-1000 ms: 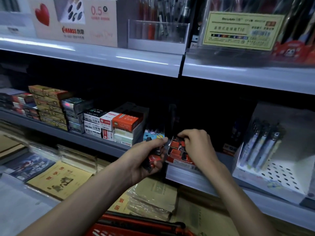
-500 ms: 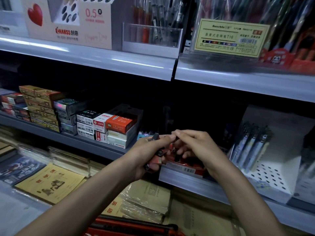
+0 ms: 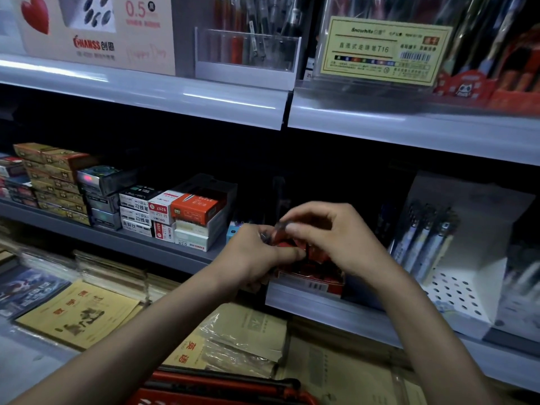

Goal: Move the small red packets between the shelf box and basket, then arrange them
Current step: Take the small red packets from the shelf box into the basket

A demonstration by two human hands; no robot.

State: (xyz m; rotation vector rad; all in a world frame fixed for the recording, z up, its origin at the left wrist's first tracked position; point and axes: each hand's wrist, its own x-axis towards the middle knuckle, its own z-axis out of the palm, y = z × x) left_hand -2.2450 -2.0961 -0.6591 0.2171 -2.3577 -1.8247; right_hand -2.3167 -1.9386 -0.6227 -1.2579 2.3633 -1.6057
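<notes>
1. Left hand (image 3: 254,255): the fingers are curled round a bunch of small red packets (image 3: 282,239), with the thumb laid across their front.
2. Right hand (image 3: 339,238): thumb and forefinger pinch the top of the same bunch; the other fingers are bent above it.
3. Small red packets: held between the two hands, just above the low red cardboard shelf box (image 3: 315,283). Blur hides their number, though there appears to be more than one.
4. Red cardboard shelf box: sits at the front edge of the grey metal shelf (image 3: 163,252). More red packets lie inside, partly covered by the hands.
5. Red plastic basket (image 3: 222,385): at the bottom edge of the view, below the forearms. Only its rim and dark handle show.
6. Stacked small cardboard boxes in white, orange and gold (image 3: 193,209): on the same shelf, left of the hands.
7. White perforated display stand holding pens (image 3: 455,287): on the shelf to the right, apart from the hands.
8. Yellow-covered booklets (image 3: 79,314): lying flat on the lower level, at left.
</notes>
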